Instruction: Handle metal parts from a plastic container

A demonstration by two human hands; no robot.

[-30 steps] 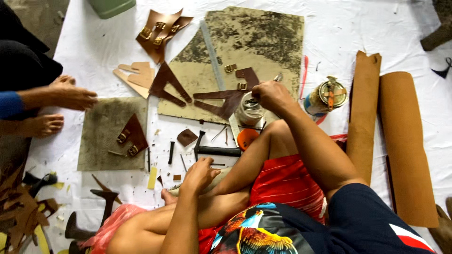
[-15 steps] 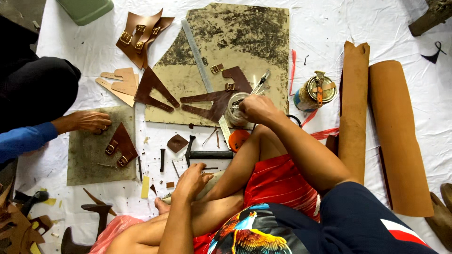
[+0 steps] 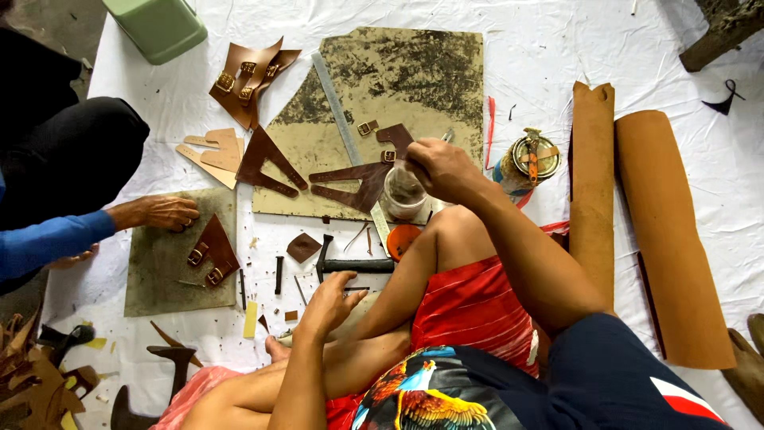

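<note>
The right hand (image 3: pixel 440 169) had moved little over the last second; it stayed closed over the rim of a small clear jar (image 3: pixel 403 195), which stood at the near edge of the mottled board (image 3: pixel 414 72), just beside the dark leather strap (image 3: pixel 358 179). What the fingers pinched inside the jar could not be told. The left hand (image 3: pixel 333 296) had drifted slightly right and lay open, fingers loosely spread and holding nothing, near the black hammer (image 3: pixel 350 264) on the white floor sheet (image 3: pixel 278 24). The view itself had dropped, so more of the sheet's far side showed. Judged from this, the work at the jar was in hand and the hammer untouched.

Surroundings: an orange lid (image 3: pixel 403 239) lay just near of the jar; a steel ruler (image 3: pixel 338 111) crossed the board; a round tin (image 3: pixel 532 159) stood to the right, with 2 tan leather rolls (image 3: pixel 660 239) beyond it. Buckled leather pieces (image 3: pixel 247 76) lay far left beside a green box (image 3: pixel 157 25). At left, another person's hand (image 3: pixel 163 213) had shifted onto a smaller pad (image 3: pixel 159 271) next to a buckled piece (image 3: pixel 208 251). The wearer's raised knee (image 3: pixel 446 231) crowded the space between jar and hammer.
</note>
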